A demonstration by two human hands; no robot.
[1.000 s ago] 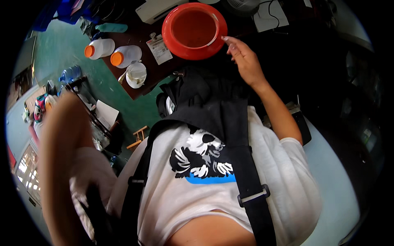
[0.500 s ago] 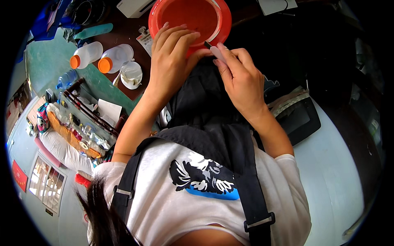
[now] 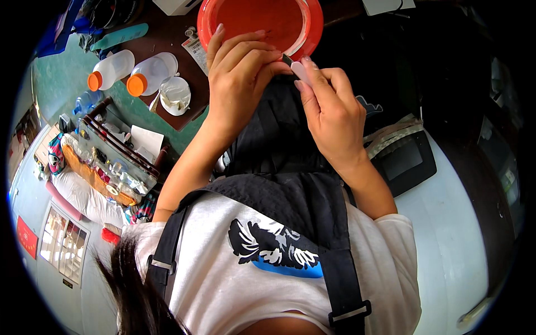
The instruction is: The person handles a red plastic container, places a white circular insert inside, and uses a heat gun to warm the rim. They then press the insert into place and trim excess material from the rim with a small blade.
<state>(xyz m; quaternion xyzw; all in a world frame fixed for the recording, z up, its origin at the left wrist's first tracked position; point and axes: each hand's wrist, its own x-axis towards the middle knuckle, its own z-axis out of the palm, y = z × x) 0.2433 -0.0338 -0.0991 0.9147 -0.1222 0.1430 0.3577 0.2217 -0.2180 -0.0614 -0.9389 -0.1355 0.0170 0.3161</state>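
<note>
A red round basin (image 3: 316,22) stands at the top middle, beyond both hands. My right hand (image 3: 335,111) is closed around the pale pink handle of a small knife (image 3: 300,70), whose short dark blade points up and left. At the basin's near rim, my left hand (image 3: 234,84) has its fingers bent, one finger raised. Its thumb and fingertips meet right beside the blade tip. Whatever they pinch is too small or hidden to make out.
Left of the basin, a dark brown table carries two clear bottles with orange caps (image 3: 137,85), a white cup (image 3: 175,96) and a tag with a clip (image 3: 195,51). A teal bottle (image 3: 120,36) lies farther left. Black cloth (image 3: 268,128) covers my lap.
The view has shifted slightly, so the basin looks a bit larger. My left fingers have drawn closer together toward the blade tip. The knife stays in my right hand.
</note>
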